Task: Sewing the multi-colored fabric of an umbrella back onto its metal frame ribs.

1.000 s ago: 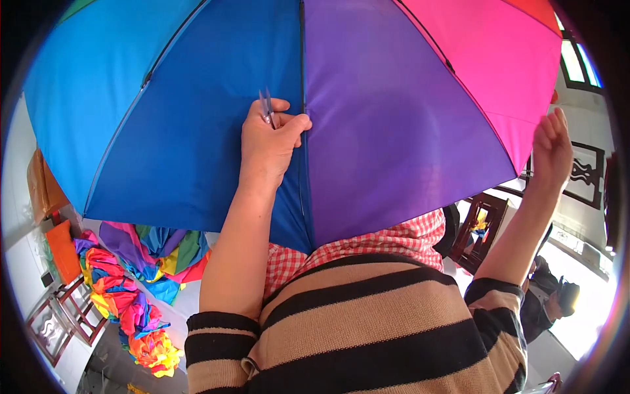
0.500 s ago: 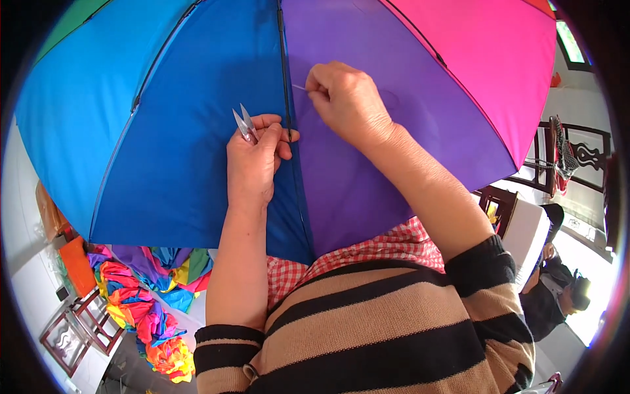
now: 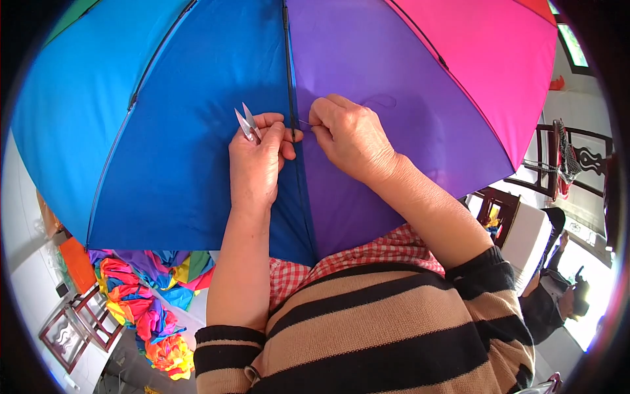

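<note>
An umbrella canopy (image 3: 190, 190) in bright panels spreads before me, with its inner side and dark ribs showing. My left hand (image 3: 257, 161) keeps a pair of small metal thread snips (image 3: 247, 123) in its palm, blades pointing up. Its thumb and fingertips pinch the dark rib (image 3: 289, 72) at the seam between the blue and purple panels. Just right of that rib, my right hand (image 3: 351, 134) is closed in a pinch. A thin thread (image 3: 304, 123) runs from its fingertips toward the rib; any needle is hidden. A loop of thread lies over the purple panel.
At the lower left lies a heap of colourful fabric (image 3: 141, 299), near an orange box (image 3: 77, 264) and a wooden chair (image 3: 69, 338). Another chair (image 3: 577, 157) stands at the right. A person in dark clothes (image 3: 548, 299) is at the lower right. Red checked cloth (image 3: 374, 253) covers my lap.
My right hand has come down, closer to the rib and my left fingertips, and the thread between them lies lower. My left hand has barely shifted, still with the snips.
</note>
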A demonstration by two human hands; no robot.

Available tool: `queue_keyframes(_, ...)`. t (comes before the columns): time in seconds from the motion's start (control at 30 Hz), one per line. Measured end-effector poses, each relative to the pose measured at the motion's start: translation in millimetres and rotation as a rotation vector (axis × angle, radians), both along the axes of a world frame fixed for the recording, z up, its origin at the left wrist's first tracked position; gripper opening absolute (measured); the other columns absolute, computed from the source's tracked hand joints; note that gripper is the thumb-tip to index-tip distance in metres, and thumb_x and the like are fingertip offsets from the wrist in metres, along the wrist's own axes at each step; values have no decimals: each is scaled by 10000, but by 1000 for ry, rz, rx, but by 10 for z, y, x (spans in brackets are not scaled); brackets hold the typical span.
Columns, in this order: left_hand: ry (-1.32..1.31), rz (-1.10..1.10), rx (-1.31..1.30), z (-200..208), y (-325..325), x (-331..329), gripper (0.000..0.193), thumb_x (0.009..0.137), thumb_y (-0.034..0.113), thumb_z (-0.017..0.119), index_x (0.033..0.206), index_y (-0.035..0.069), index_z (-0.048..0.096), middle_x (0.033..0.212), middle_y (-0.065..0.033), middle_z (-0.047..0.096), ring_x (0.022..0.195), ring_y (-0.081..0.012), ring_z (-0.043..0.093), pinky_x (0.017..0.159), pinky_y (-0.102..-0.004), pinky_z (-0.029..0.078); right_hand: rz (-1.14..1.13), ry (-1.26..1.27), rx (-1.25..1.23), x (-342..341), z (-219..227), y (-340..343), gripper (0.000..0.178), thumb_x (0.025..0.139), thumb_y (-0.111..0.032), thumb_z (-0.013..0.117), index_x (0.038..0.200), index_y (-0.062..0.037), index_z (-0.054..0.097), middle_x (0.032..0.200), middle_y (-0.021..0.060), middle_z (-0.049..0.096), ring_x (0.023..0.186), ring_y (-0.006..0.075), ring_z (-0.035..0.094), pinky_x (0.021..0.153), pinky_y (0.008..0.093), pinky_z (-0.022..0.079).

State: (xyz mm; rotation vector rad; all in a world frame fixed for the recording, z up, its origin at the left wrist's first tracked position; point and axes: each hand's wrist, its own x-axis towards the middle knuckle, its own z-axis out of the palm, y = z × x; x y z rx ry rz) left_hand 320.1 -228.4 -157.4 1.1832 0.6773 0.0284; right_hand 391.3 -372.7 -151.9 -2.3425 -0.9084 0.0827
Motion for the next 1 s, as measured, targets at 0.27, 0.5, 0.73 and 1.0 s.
queue_keyframes(0.27,-6,10,55,-22,-61,48,140,925,76,561,1025,-20,584,739,-92,651,543,-80,551,475,-206,398,212,-46,158,207,-70,44,94,778,-14,627,814,-34,542,789,106,580,729,327,612,614,404,503)
queue_keyframes(0.5,-27,5,122,-129,-61,63,109,949,86,523,990,-11,551,732,-94,656,547,-88,564,487,-217,409,158,-58,49,135,-57,33,238,749,-24,672,930,-47,520,869,117,587,762,336,619,643,392,525)
queue_keyframes(0.73,-61,26,91,-125,-78,-10,178,990,171,457,931,10,504,795,-129,689,568,-108,605,479,-226,407,118,-123,44,61,-37,-78,404,710,-10,725,1029,-51,480,917,130,583,772,327,627,652,387,531)
queue_keyframes(1.0,-84,21,35,-92,-58,-54,217,1002,197,434,932,2,496,828,-152,697,578,-111,624,444,-208,383,120,-86,50,48,-19,-98,431,698,-4,752,1037,-39,489,910,133,583,752,278,632,645,358,533)
